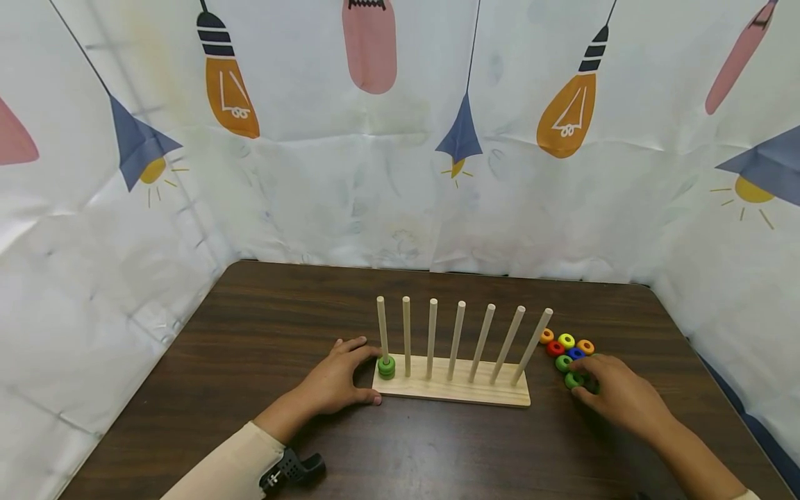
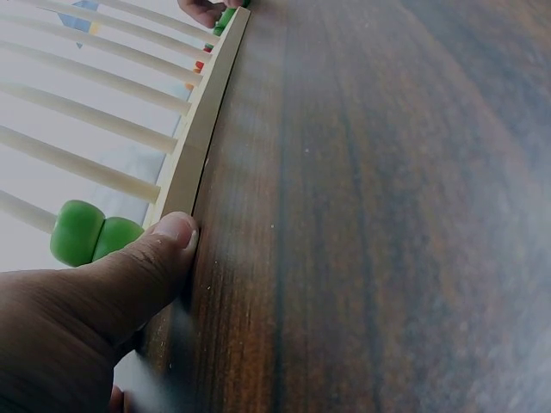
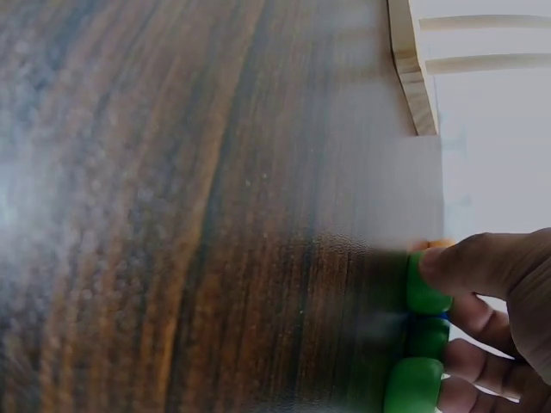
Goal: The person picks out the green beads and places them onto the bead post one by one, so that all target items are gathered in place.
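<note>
A pale wooden peg board [image 1: 450, 390] with a row of several upright pegs stands on the table. Two green beads [image 1: 386, 368] are stacked on its leftmost peg. My left hand [image 1: 337, 377] grips that end of the board, thumb along the front edge and fingers behind, as the left wrist view shows with the thumb [image 2: 176, 231]. Over at the right, my right hand [image 1: 619, 392] is among loose beads. Its thumb and fingertips pinch a green bead [image 3: 424, 288] at table level. Another green bead [image 3: 413, 387] lies by the lower fingers.
Beyond the right hand lie loose beads: a red bead [image 1: 555, 348], a yellow bead [image 1: 566, 341], a blue bead [image 1: 576, 354] and an orange bead [image 1: 585, 346]. The dark wooden table [image 1: 281, 298] meets a printed cloth backdrop [image 1: 300, 201] at its far edge.
</note>
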`<state>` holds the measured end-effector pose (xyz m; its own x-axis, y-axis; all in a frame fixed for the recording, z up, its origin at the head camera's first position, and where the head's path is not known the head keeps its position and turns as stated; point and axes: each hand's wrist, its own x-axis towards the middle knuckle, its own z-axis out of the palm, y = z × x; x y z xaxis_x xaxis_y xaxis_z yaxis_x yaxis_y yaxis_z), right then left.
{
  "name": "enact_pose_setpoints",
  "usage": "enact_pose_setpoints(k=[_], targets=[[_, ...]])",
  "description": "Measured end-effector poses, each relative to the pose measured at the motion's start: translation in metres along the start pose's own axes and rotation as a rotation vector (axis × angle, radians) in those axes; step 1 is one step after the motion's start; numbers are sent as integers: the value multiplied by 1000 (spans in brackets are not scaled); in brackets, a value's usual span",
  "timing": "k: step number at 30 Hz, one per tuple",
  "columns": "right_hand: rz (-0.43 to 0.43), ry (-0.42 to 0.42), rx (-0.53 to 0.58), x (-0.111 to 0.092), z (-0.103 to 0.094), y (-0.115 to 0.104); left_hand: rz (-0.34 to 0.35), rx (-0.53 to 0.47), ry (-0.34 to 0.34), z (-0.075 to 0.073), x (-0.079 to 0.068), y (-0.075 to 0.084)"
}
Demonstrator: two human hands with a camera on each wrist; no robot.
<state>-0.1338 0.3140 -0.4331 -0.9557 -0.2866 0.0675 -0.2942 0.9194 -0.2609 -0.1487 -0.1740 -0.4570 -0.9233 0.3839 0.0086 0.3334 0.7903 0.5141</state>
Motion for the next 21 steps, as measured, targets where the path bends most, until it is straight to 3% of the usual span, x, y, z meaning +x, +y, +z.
enact_pose_setpoints(k=[13, 21], targets=[[-13, 4, -58, 0, -2, -3, 13, -1, 5, 0, 0, 0], [-13, 41, -29, 3, -10, -6, 11, -7, -3, -2, 0, 2]])
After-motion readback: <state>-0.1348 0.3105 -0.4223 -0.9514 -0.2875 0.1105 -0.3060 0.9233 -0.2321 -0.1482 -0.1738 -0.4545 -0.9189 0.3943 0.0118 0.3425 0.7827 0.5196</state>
